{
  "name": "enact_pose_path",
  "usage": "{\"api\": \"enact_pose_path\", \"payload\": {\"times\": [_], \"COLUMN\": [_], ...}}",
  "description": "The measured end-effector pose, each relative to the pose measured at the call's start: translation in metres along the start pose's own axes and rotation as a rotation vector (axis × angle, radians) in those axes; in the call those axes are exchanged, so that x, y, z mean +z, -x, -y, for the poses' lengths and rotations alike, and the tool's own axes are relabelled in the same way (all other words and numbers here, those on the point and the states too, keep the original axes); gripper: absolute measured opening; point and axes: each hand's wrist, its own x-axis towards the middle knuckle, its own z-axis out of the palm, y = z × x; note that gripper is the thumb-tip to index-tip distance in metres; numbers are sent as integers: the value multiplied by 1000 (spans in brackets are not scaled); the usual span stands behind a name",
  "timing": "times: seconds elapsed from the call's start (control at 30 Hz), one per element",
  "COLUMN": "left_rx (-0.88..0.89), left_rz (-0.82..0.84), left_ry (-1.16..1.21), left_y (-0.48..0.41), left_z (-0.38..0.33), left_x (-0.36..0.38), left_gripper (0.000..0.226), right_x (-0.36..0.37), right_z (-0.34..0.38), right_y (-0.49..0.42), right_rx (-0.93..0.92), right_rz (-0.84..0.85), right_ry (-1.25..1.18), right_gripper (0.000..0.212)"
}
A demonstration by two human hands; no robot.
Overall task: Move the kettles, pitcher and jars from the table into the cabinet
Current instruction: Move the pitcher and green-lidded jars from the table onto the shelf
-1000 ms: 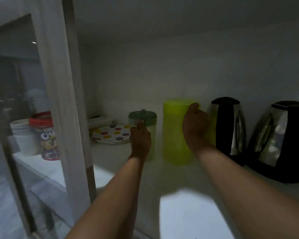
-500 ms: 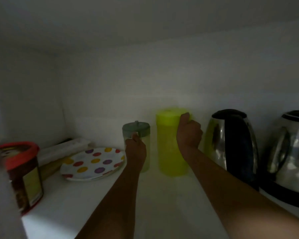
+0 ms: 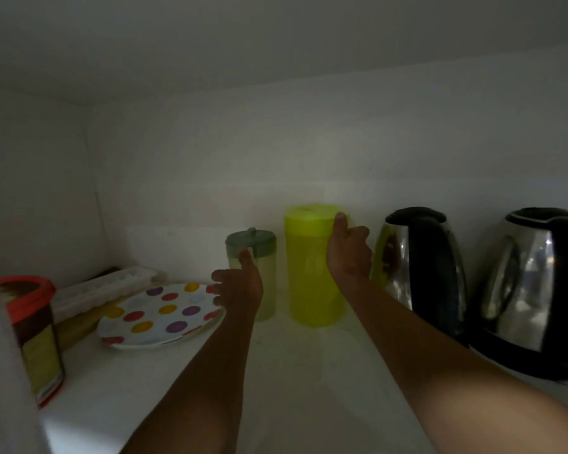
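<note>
On the cabinet shelf [image 3: 309, 371], the right hand [image 3: 350, 253] grips the yellow pitcher [image 3: 310, 267]; the left hand [image 3: 240, 286] is spread loose beside the green-lidded jar [image 3: 251, 257] — a careless pull-back could tip it onto the dotted plate [image 3: 161, 316]

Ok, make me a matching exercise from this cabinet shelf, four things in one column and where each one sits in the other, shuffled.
Things:
1. yellow pitcher
2. green-lidded jar
3. polka-dot plate
4. red-lidded canister

Places:
A. near the front edge, far left
B. directly left of the two kettles, right hand on it
C. flat on the shelf, left of the jar
D. between plate and pitcher, left hand in front

Pairs: 1-B, 2-D, 3-C, 4-A
</note>
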Motion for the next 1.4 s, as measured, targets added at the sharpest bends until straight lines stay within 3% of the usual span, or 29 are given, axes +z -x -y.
{"api": "enact_pose_path", "payload": {"times": [0.1,0.23,0.37,0.5,0.77,0.97,1.1,1.4], "left_rx": [103,398,646,750,947,1145,994,472], "left_rz": [-53,-46,-35,-33,-89,-197,-242,-545], "left_ry": [-96,-262,-428,-496,-536,-527,-735,-1017], "left_y": [15,50,93,130,210,270,292,350], "left_z": [-5,-15,-16,-14,-22,16,57,139], "left_x": [-8,-25,-45,-80,-203,-350,-463,-713], "left_gripper": [77,62,49,41,52,48,55,61], "right_x": [-13,-38,-62,-76,-101,-108,-106,-79], "right_z": [-9,-15,-14,-11,47,89,107,162], "right_y": [6,20,45,79,190,330,441,673], "right_rx": [-78,-223,-307,-376,-438,-538,-599,-761], "right_rz": [-39,-78,-14,45,153,198,341,763], "right_ry": [56,173,282,322,224,101,94,79], "right_gripper": [58,48,42,43,46,46,47,52]}}
